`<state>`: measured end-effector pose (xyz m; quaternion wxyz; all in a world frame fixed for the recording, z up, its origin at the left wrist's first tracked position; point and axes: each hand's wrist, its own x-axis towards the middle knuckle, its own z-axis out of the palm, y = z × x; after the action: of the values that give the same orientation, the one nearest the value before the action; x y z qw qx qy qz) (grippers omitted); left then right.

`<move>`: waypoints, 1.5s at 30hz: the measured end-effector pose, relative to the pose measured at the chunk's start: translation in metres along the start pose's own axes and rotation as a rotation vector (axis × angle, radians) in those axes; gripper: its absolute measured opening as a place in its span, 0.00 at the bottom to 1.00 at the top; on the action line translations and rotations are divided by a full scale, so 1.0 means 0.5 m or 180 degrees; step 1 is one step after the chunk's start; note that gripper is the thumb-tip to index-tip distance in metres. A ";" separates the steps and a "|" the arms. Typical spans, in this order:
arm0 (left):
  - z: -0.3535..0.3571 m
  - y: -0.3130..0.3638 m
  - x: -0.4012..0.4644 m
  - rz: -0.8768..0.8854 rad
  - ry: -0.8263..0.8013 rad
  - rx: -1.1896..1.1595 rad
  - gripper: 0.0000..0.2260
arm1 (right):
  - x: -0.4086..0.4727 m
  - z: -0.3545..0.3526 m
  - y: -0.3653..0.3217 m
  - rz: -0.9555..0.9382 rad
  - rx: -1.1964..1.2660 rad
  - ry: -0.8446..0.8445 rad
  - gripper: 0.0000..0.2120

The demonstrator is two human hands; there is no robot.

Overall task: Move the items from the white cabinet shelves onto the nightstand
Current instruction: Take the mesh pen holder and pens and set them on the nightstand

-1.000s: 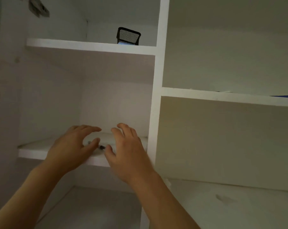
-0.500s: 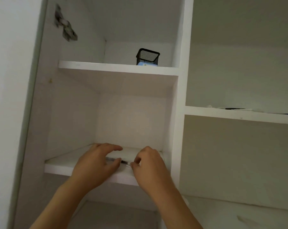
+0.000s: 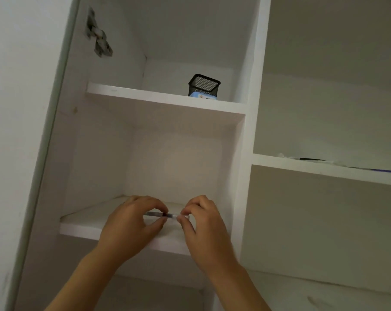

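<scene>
Both our hands reach into the white cabinet (image 3: 255, 90), over its lower left shelf (image 3: 82, 223). Our left hand (image 3: 131, 227) pinches the dark end of a slim pen (image 3: 162, 214); our right hand (image 3: 203, 225) pinches its clear end. A black mesh holder (image 3: 204, 86) stands on the shelf above.

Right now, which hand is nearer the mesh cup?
Right. The right hand sits almost straight below the mesh cup; the left hand is below and further left.
</scene>
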<state>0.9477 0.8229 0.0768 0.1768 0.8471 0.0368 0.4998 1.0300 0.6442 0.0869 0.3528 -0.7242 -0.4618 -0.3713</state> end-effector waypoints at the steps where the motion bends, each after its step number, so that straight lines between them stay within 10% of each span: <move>1: 0.000 0.000 0.000 -0.0008 0.0025 -0.0018 0.05 | 0.002 0.001 0.000 -0.0032 -0.0002 0.0037 0.08; 12: 0.006 -0.007 0.002 -0.0113 0.0758 -0.0422 0.08 | 0.069 -0.091 -0.053 -0.0704 -0.0189 0.0254 0.17; 23: -0.059 0.075 0.083 0.0944 0.1576 -0.0362 0.05 | 0.290 -0.262 -0.116 -0.1464 -0.0484 0.1117 0.13; 45: -0.268 0.142 0.450 0.1443 0.1978 0.1102 0.04 | 0.566 -0.269 -0.076 -0.0599 -0.0753 0.0152 0.32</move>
<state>0.9362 0.8455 0.3469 -0.1021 0.6600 -0.0155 0.7442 1.0501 0.6567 0.4015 0.2396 -0.7052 -0.4721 -0.4717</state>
